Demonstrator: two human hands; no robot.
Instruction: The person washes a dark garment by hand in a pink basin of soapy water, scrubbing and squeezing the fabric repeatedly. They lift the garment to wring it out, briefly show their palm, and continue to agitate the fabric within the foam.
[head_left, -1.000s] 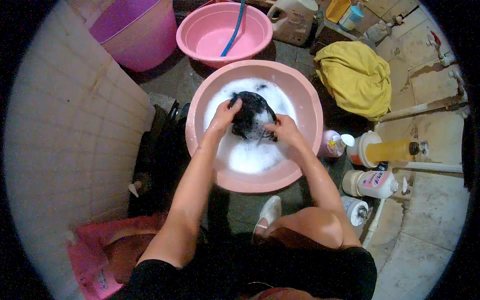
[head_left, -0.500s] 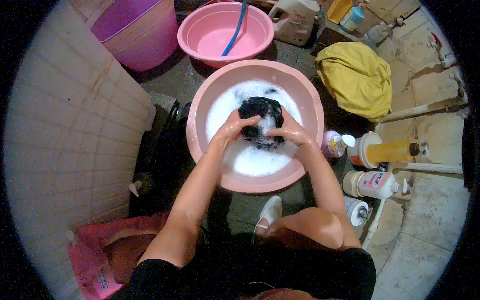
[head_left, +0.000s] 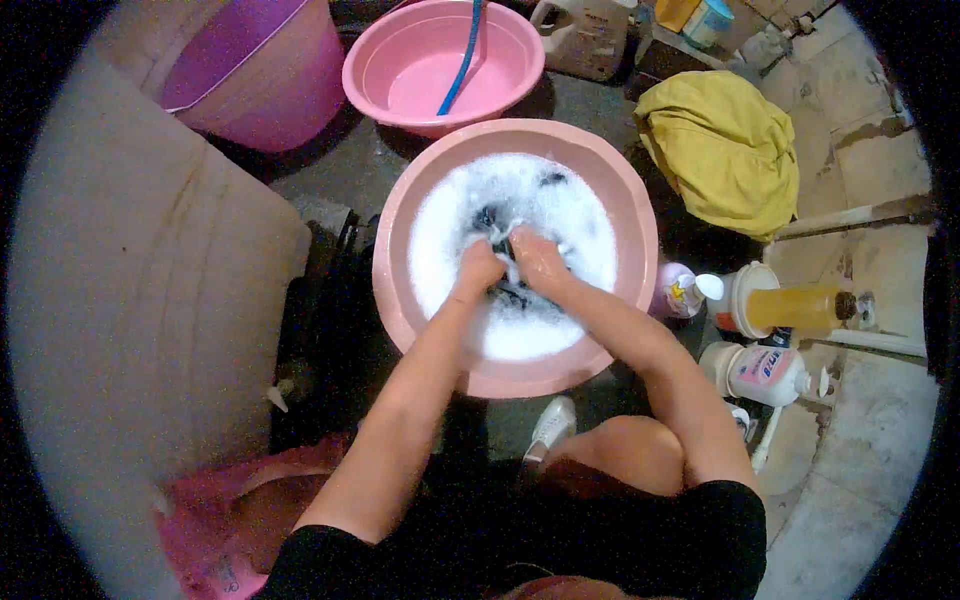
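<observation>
A black cloth point(head_left: 512, 298) lies mostly sunk in white suds inside a pink basin point(head_left: 400, 330), with only dark patches of it showing. My left hand point(head_left: 482, 266) is closed on the cloth near the middle of the basin, its fingertips hidden in foam. Close beside it, my right hand point(head_left: 537, 260) also grips the cloth, fingers pointing down into the suds. What lies under the foam cannot be made out.
Behind stands a smaller pink basin point(head_left: 405, 95) with a blue hose point(head_left: 462, 70) in it, beside a large purple-pink tub point(head_left: 290, 90). A yellow cloth point(head_left: 715, 150) lies at the right. Nearby are a pump bottle point(head_left: 678, 292) and a white bottle point(head_left: 765, 372).
Both hands have pushed the black cloth from above the foam down into the suds and come closer together. The view has shifted slightly.
</observation>
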